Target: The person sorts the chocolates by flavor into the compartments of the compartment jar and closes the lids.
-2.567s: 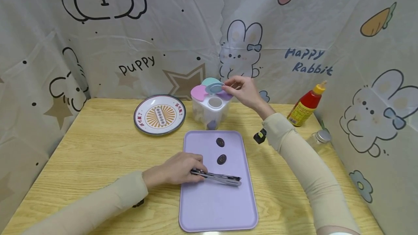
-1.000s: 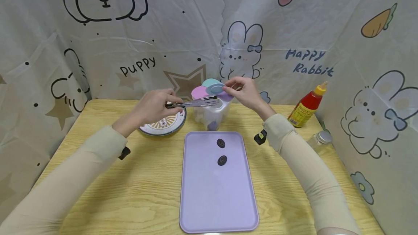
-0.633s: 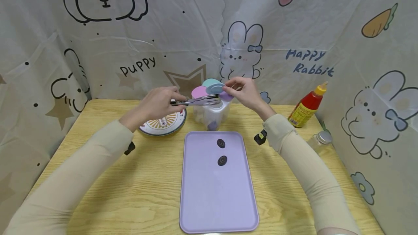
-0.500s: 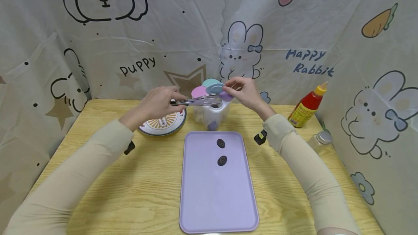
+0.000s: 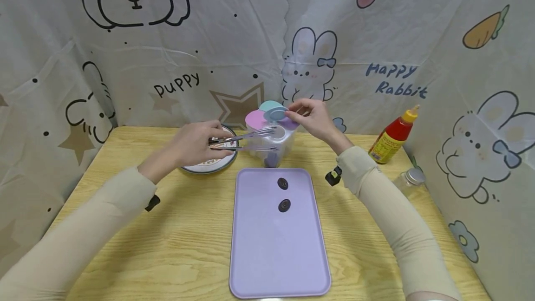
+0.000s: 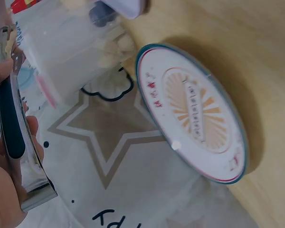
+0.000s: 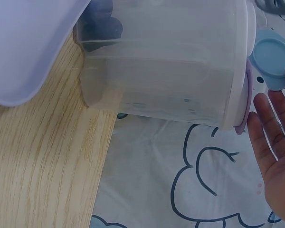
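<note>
Steel tongs [image 5: 244,139], arms spread and empty, gripped by the left hand [image 5: 194,145] at the canister [image 5: 269,143] — twelve o'clock of the tray [image 5: 255,245]. Right hand [image 5: 313,117] pinches a lid flap [image 5: 275,114] up. Risk — a sideways nudge could tip the canister.

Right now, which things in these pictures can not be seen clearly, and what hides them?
- Tongs: tips lost against the clear container, head view; cut by the edge in the left wrist view.
- Plate: mostly behind the left hand, head view.
- Dark pieces in the container: half hidden by the purple tray, right wrist view.
- Right hand: its fingertips on the blue lid are too small to judge.
- Sauce bottle label: too small.
</note>
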Tool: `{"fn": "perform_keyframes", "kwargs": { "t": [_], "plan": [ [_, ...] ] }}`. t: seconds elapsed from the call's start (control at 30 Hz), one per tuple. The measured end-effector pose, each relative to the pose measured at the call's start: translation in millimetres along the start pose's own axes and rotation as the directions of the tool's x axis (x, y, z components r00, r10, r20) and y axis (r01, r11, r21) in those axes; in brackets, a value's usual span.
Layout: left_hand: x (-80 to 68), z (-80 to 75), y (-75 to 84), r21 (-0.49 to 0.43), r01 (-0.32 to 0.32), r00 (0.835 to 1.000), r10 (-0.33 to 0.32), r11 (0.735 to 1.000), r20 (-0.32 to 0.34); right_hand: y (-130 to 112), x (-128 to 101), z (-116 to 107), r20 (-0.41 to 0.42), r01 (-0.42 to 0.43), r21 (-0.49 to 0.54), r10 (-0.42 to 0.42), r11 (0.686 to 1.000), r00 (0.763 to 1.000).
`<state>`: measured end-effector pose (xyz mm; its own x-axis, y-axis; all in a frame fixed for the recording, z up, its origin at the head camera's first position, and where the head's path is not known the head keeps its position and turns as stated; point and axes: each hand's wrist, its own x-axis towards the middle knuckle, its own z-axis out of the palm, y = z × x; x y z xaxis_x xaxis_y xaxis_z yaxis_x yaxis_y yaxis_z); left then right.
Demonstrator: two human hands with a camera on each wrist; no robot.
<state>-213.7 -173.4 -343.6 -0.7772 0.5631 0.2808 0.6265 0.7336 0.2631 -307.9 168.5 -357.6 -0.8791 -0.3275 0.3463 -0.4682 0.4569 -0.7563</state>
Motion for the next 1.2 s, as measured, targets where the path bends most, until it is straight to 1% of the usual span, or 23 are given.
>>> {"fn": "perform_keyframes", "kwargs": {
  "t": [0.07, 0.2, 0.27, 0.4, 0.57, 0.73, 0.9, 1.03, 1.2],
  "plan": [
    [-7.2, 4.3, 0.3, 0.013, -0.015, 1.000, 0.015, 1.000, -0.013, 0, 0, 0, -0.001, -0.002, 0.000, 0.002, 1.000, 1.000],
    [-20.2, 15.3, 1.8, 0.000, -0.025, 0.999, 0.025, 1.000, -0.030, 1, 0, 1, -0.003, -0.002, 0.002, 0.002, 1.000, 1.000],
    [-26.1, 21.6, 3.1, -0.016, -0.020, 1.000, 0.019, 1.000, -0.018, 1, 1, 1, -0.001, 0.004, 0.002, -0.004, 1.000, 1.000],
    [-35.2, 36.2, 6.5, -0.037, -0.031, 0.999, 0.031, 0.999, 0.008, 0, 0, 1, 0.004, 0.006, -0.002, -0.006, 1.000, 1.000],
    [-45.8, 58.1, 13.4, -0.075, -0.042, 0.998, 0.045, 0.996, 0.039, -1, 0, 0, 0.009, 0.001, -0.011, -0.001, 1.000, 1.000],
    [-55.8, 79.8, 22.3, -0.067, -0.051, 0.997, 0.055, 0.996, 0.060, -1, 0, 0, 0.006, 0.004, -0.007, -0.004, 1.000, 1.000],
    [-61.6, 95.9, 31.2, -0.070, -0.056, 0.992, 0.064, 0.996, 0.110, -1, 0, 0, 0.006, 0.002, 0.001, -0.002, 1.000, 1.000],
    [-62.3, 103.7, 36.9, -0.066, -0.058, 0.987, 0.068, 0.996, 0.144, -1, 0, 0, 0.004, 0.001, 0.005, -0.001, 1.000, 1.000],
    [-62.0, 109.9, 41.6, -0.065, -0.058, 0.984, 0.068, 0.996, 0.166, 0, 0, 0, 0.000, -0.003, 0.014, 0.003, 1.000, 1.000]
  ]
}}
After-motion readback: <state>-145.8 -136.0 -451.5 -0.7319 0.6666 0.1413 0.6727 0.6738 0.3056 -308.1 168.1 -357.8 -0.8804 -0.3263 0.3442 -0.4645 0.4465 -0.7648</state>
